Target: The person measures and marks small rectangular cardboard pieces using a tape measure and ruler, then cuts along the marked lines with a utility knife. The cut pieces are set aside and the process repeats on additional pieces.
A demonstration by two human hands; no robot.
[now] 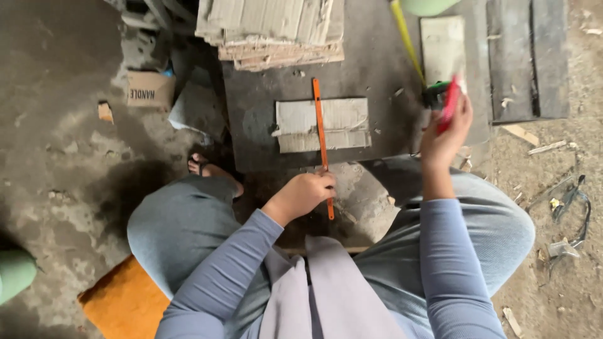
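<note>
My left hand point(304, 193) grips the near end of a long thin orange ruler point(320, 132), which lies lengthwise across a small piece of cardboard point(342, 122) on a dark board point(264, 100). My right hand point(447, 129) is raised to the right of the cardboard and holds a red tool point(450, 103) with a green and black part at its far end; motion blur hides what kind of tool it is. I am seated with both knees spread around the board's near edge.
A stack of cardboard sheets point(273, 31) lies at the board's far end. A yellow strip point(407, 41), a pale board point(443, 47) and dark planks point(527, 56) sit to the right. A small cardboard box point(149, 90) is at left, an orange cushion point(125, 301) under me, scraps on the ground.
</note>
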